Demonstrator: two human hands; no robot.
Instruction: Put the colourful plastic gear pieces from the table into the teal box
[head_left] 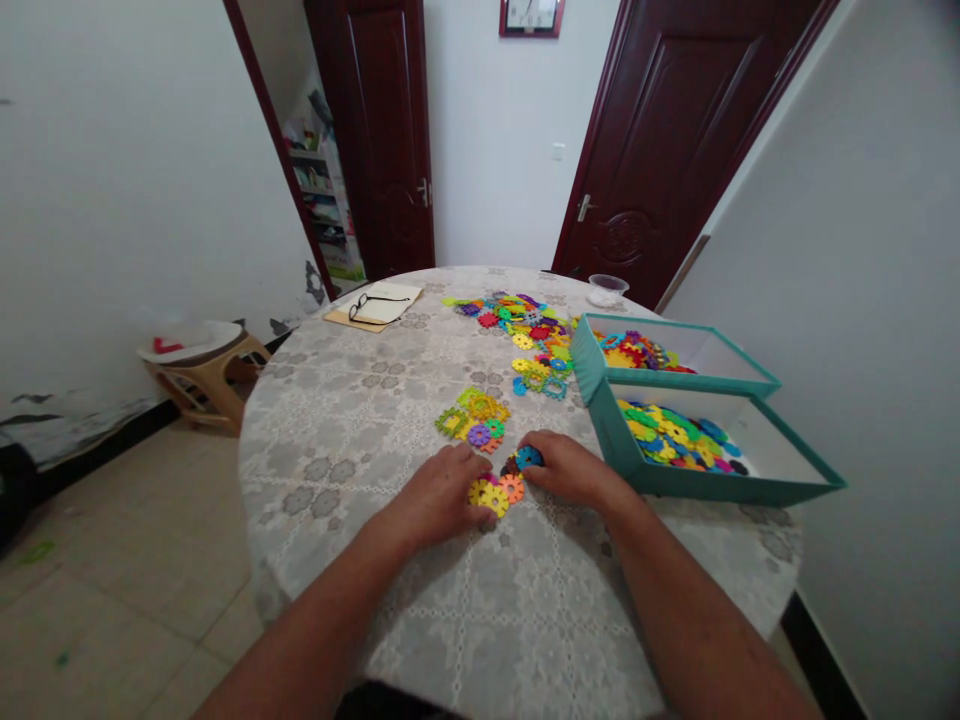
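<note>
My left hand [448,492] rests on the patterned tablecloth, its fingers closed on a small cluster of joined gear-shaped pieces, with yellow gears [493,499] showing by the thumb. On the cluster's other side my right hand [559,466] pinches a blue gear [529,457] between thumb and fingers. An orange gear [511,488] lies between the hands, and dark pieces show behind it, partly hidden. Just beyond the hands is another group of gears, with a purple gear [479,435], a green gear [494,428] and yellow-green ones [452,422].
Many loose colourful pieces [523,341] lie farther back. A teal box [720,487] with two compartments of pieces stands at the right. Glasses [360,306] rest on a notebook [386,291] at the back left. A clear bowl [607,287] sits near the far edge.
</note>
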